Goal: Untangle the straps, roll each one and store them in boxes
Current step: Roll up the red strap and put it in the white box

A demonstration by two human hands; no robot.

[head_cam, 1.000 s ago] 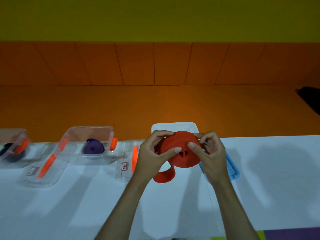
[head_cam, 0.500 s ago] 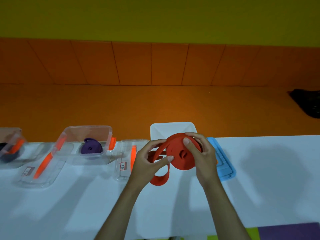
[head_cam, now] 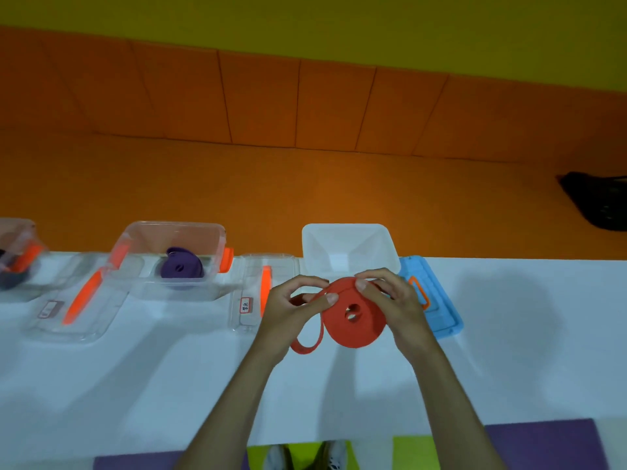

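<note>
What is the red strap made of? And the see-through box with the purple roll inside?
The red strap looks like soft fabric or maybe rubber, with a matte finish: it coils tightly, its loose end droops in a loop, and nothing on it shines. The see-through box looks like hard, smooth, clear plastic: the purple roll shows through its walls.

straps 3: red strap (head_cam: 361, 332), purple strap (head_cam: 181, 268), dark strap (head_cam: 9, 282) at the bench's left edge | boxes 3: left clear box (head_cam: 18, 234), middle clear box (head_cam: 169, 228), white box (head_cam: 346, 237) | lids 3: left clear lid (head_cam: 90, 329), middle clear lid (head_cam: 251, 283), blue lid (head_cam: 441, 315) | grips 2: left grip (head_cam: 288, 312), right grip (head_cam: 398, 308)
</note>
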